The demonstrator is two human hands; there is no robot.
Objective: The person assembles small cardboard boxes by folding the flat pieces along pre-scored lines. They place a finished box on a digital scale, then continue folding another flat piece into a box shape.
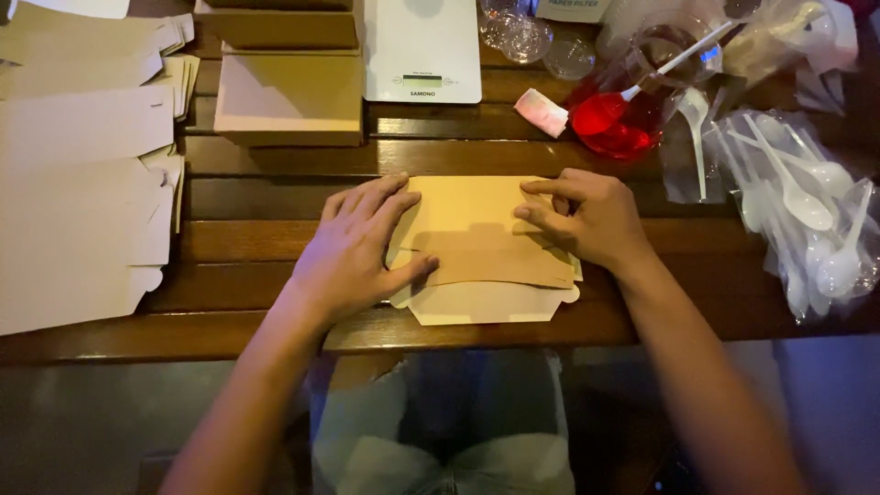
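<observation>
Flat cardboard stack cut off at left edge, spoon bag cropped right, folded box blank partly under left hand
</observation>
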